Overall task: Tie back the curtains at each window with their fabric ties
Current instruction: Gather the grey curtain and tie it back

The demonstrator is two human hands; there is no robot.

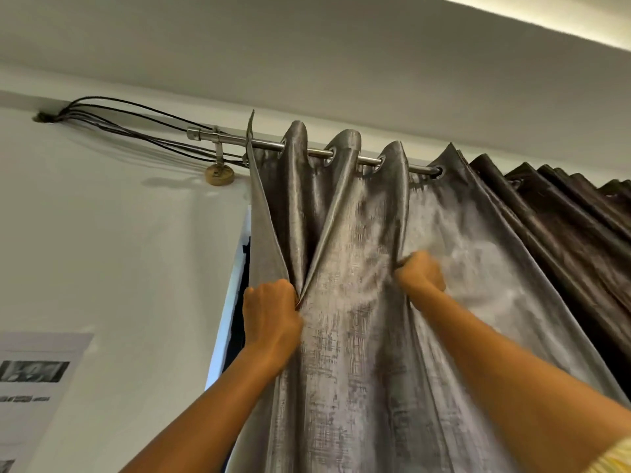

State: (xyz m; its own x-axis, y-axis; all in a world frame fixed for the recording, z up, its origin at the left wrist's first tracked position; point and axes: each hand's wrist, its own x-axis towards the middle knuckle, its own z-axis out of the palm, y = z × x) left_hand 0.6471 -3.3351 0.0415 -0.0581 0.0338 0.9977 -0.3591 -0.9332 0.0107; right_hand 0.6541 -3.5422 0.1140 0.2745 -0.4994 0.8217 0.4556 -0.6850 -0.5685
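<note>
My left hand (271,319) was up high with its fingers curled round the gathered left folds of the grey curtain (355,336), pinching the leading edge and the next pleat together just beside the window frame (228,295). My right hand (421,273) was closed in a fist further along, gripping a bunch of the same curtain at a slightly higher level, and the cloth between the two fists lay in loose vertical folds. Above them the curtain hung by its eyelets on the rod (341,154), the first few pleats already crowded toward the left end near the bracket (218,155), while the stretch right of my right hand was flatter and still spread. Beyond that a dark curtain (563,213) hung in tight pleats on the same rod, well apart from my hands. I judged the job to be at an early stage: I was bunching the grey panel, and it was only partly gathered. No fabric tie showed anywhere in view, so nothing looked tied here, and whether the dark curtain was tied lower down I could not tell. Left to do, as I read it, were finishing the gather, finding the tie, wrapping it round the bundle, and the other windows. Some cables (129,121) ran along the wall (102,233) to the rod end
</note>
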